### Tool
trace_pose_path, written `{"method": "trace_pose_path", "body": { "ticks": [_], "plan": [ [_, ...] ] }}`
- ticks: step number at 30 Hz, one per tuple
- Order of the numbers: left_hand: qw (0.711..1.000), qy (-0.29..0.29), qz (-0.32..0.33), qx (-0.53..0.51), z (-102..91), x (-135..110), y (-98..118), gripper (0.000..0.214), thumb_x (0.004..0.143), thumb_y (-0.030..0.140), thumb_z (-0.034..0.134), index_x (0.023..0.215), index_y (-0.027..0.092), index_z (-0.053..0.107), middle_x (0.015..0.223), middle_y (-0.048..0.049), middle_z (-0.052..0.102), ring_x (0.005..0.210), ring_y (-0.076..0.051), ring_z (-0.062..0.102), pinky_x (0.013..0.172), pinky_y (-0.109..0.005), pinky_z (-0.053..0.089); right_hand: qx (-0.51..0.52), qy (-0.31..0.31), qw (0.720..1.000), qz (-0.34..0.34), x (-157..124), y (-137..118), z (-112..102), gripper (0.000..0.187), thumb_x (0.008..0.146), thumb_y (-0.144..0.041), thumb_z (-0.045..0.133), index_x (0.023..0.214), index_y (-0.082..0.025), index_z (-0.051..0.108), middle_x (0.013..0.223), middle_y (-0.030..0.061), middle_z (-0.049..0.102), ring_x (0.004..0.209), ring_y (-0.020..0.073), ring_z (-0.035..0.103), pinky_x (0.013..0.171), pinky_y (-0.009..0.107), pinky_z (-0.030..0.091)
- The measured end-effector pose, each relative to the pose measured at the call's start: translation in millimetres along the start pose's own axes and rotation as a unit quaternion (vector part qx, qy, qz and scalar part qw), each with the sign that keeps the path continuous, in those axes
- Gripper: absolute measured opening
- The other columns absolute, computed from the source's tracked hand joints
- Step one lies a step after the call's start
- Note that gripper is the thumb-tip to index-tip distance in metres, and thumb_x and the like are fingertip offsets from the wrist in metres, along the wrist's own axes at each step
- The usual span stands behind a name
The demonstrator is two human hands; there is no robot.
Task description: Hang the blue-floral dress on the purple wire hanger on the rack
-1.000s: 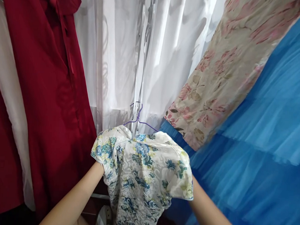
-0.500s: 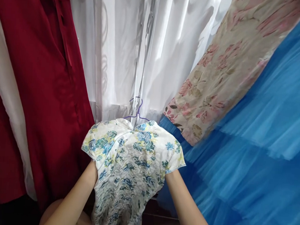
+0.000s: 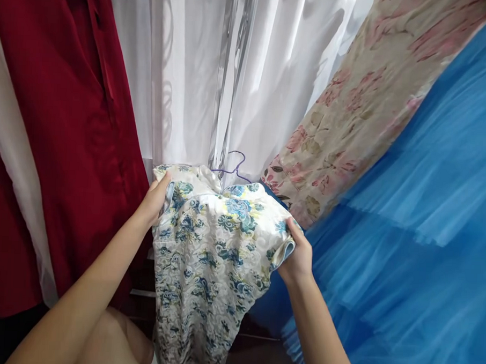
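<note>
A small white dress with blue and yellow flowers (image 3: 212,245) hangs on a purple wire hanger (image 3: 236,170) in front of me. My left hand (image 3: 153,202) grips the dress at its left shoulder, fingers closed on the sleeve edge. My right hand (image 3: 298,254) pinches the right sleeve hem, thumb on top. The skirt of the dress droops down between my forearms.
A dark red garment (image 3: 68,115) hangs at the left beside a pale one (image 3: 13,177). White sheer curtains (image 3: 272,70) and a clear plastic cover (image 3: 231,74) hang behind. A beige rose-print garment (image 3: 363,101) and a blue tulle skirt (image 3: 426,238) fill the right.
Both hands have slid out from under the sleeves and now grip the dress's shoulders from outside. The dress and hanger have risen and tilted slightly.
</note>
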State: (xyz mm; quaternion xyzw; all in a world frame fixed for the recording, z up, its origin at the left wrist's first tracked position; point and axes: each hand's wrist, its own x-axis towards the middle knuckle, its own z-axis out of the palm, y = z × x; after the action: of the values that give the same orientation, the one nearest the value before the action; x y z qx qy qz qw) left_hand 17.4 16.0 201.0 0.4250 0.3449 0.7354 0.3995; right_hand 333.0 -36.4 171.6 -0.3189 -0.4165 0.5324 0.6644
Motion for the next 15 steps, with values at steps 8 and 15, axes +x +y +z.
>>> {"method": "trace_pose_path", "body": {
  "ticks": [8,15],
  "plan": [
    [0.935,0.006,0.260,0.241,-29.2,-54,-22,0.076,0.094,0.033,0.054,0.157,0.028,0.013,0.164,-0.0068,0.018,0.148,-0.027,0.025,0.121,-0.044,0.021,0.095,0.103,0.990,-0.031,-65,14,-15,0.045,0.090,-0.039,0.061,0.130,-0.019,0.065,0.109,0.0089,0.077,0.107,0.0311,0.070,0.099,0.048,0.053],
    [0.744,-0.149,0.325,0.564,-43.3,-105,-28,0.090,0.080,0.015,0.062,0.157,0.032,0.018,0.160,-0.0066,0.028,0.147,-0.035,0.022,0.121,-0.056,0.011,0.132,0.111,0.985,0.006,-113,53,-20,0.059,0.092,-0.051,0.055,0.146,-0.029,0.048,0.133,0.0059,0.065,0.117,0.0303,0.065,0.106,0.050,0.046]
  ]
}}
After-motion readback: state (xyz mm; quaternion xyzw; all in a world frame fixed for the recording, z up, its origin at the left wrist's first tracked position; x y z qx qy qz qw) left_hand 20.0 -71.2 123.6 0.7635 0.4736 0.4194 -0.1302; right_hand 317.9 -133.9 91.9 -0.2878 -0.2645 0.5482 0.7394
